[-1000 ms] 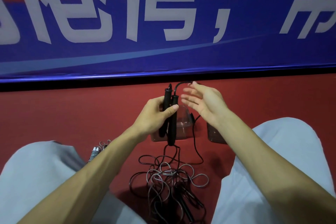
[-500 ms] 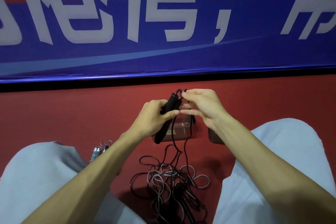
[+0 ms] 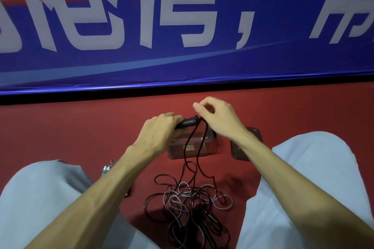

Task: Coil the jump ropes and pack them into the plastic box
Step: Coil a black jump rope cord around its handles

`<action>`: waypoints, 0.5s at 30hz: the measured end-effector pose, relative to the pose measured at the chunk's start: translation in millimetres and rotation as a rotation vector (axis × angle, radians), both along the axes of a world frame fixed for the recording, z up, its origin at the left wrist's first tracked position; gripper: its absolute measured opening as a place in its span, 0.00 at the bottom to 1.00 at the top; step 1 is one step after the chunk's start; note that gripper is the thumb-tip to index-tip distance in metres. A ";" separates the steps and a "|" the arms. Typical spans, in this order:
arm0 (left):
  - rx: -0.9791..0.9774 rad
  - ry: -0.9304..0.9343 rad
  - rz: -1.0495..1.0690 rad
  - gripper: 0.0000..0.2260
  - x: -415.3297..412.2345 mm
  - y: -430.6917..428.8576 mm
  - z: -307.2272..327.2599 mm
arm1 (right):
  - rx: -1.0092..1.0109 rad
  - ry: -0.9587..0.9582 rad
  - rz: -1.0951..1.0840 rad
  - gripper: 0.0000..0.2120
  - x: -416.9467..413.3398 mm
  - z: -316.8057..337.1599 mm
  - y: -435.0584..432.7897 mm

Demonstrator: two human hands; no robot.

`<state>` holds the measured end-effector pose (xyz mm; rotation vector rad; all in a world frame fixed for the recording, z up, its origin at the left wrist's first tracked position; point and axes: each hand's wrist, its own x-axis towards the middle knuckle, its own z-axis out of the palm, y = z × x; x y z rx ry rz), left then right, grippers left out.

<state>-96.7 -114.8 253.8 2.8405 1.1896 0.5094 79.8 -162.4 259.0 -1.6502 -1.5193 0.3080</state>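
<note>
My left hand (image 3: 159,131) grips the black jump-rope handles (image 3: 187,122), which now lie almost level above the clear plastic box (image 3: 192,148). My right hand (image 3: 219,116) is curled just right of the handle tips and pinches the black cord where it leaves them. Two strands of that cord (image 3: 189,151) hang down in front of the box to a tangled pile of black and grey ropes (image 3: 188,202) on the red floor between my knees.
The box lid (image 3: 245,145) lies to the right of the box, partly under my right forearm. Another rope's silver-tipped handles (image 3: 106,169) peek out beside my left knee. A blue banner wall (image 3: 182,26) stands close behind.
My left hand has tipped the handles from upright to nearly level. My right hand went from open beside them to curled on the cord at their tips.
</note>
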 end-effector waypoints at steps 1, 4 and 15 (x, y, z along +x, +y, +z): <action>0.017 -0.005 0.002 0.10 -0.4 -0.1 0.7 | -0.083 -0.011 0.030 0.14 -0.8 0.6 -0.1; 0.072 0.039 -0.011 0.12 -1.0 0.8 -0.3 | -0.324 -0.010 0.061 0.23 2.6 4.2 -2.1; -0.164 -0.148 0.015 0.06 8.7 -2.5 -3.1 | -0.195 0.543 0.074 0.20 7.2 12.4 -4.5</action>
